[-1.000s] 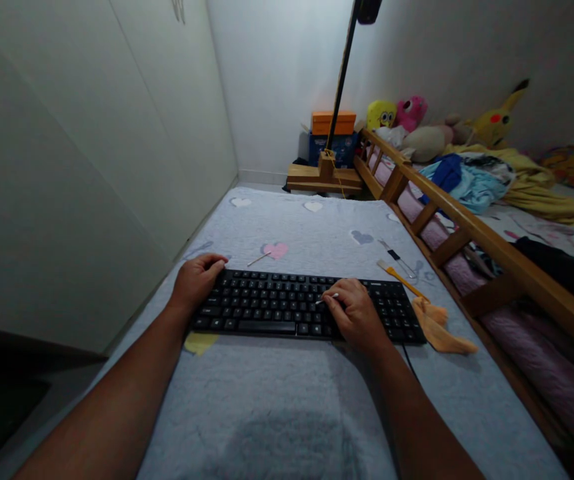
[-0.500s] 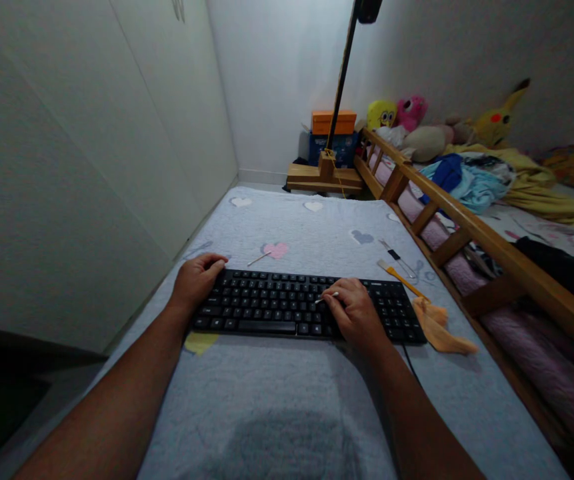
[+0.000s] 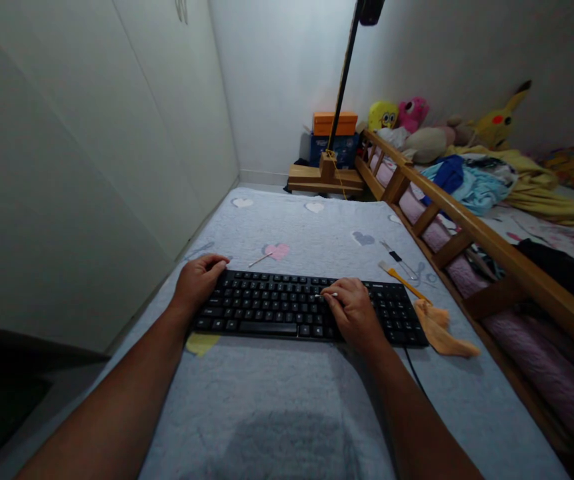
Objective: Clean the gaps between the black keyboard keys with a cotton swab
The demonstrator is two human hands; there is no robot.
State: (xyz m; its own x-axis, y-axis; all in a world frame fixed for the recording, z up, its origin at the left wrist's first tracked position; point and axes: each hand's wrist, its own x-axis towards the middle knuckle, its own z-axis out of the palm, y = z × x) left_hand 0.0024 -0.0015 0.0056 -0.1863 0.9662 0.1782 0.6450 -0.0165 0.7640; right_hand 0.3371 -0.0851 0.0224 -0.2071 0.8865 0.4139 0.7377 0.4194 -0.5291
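A black keyboard lies on the heart-patterned bedspread. Its left end is gripped by my left hand, thumb on the top corner and the other fingers hidden at the edge. Over the right-middle keys, my right hand pinches a cotton swab, whose tip points left onto the keys. A second cotton swab rests on the bedspread behind the keyboard. Off the keyboard's right end lie a brush with a yellow handle, metal tweezers and an orange cloth.
A wooden bed rail runs along the right, with clothes and plush toys beyond it. White cabinet doors border the left. At the far end stands a pole on a wooden base. A cable leaves the keyboard toward me.
The cotton swab in my right hand has tilted slightly, now lying flatter over the keys. My left hand stays at the keyboard's left end.
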